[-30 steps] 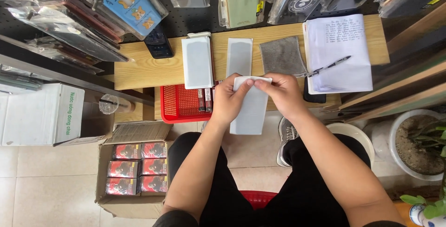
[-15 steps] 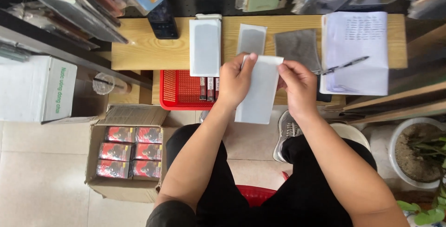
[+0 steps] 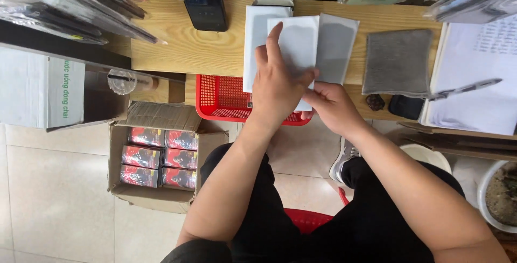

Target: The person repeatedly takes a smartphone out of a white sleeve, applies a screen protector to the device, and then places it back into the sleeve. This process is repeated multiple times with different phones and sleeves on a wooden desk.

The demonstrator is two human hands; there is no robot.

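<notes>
White flat rectangular packet, smooth and matte like thin card or paper, is held over the front edge of the light wooden desk, near its middle. The left hand lies on top of it, the fingers long and mostly pressed together, with the index finger stretched up along the packet's face. The right hand holds the lower right corner, thumb and fingers pinching the packet's edge.

Under the packet, on the left, lies a second white rectangular box, flat on the desk. Just beside the packet on the right is a grey, slightly shiny rectangular sheet, which touches or overlaps the packet's right edge. Further right lies a dark grey square cloth with a soft, woven texture. At the right edge of the desk is a white sheet of paper with handwriting, and a pen rests across it. A black phone lies at the back edge, left of the white box.

Below the front edge of the desk hangs a red plastic basket with a mesh pattern. On the pale tiled floor stands an open brown cardboard box with small red and black packs in rows.
</notes>
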